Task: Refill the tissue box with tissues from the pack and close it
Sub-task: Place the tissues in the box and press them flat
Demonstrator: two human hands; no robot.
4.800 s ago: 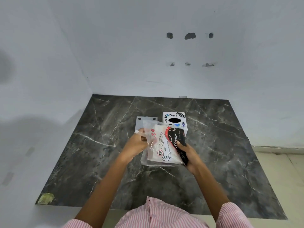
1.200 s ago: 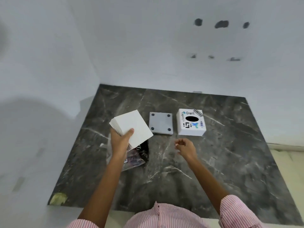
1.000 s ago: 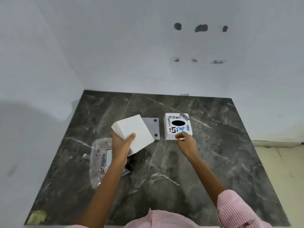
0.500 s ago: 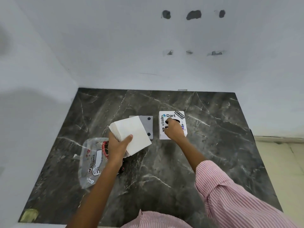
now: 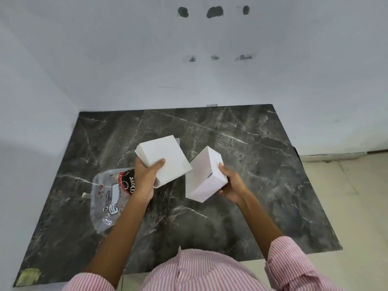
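My left hand (image 5: 146, 175) grips a thick stack of white tissues (image 5: 164, 158), held above the dark marble table (image 5: 252, 156). My right hand (image 5: 231, 182) holds the white tissue box (image 5: 204, 175) lifted off the table and tilted, its plain sides facing me and its printed top turned away. The stack and the box sit side by side, nearly touching. The emptied clear plastic tissue pack (image 5: 111, 194) lies flat on the table under my left wrist. The grey box lid (image 5: 178, 141) is almost fully hidden behind the tissue stack.
White walls close the table at the back and left. A tiled floor (image 5: 346, 185) lies beyond the table's right edge. A yellowish scrap (image 5: 28, 277) sits at the near left corner. My striped pink sleeves are at the bottom.
My right hand has picked the tissue box up from the table and tipped it over toward me. My left hand keeps holding the tissue stack in about the same place.
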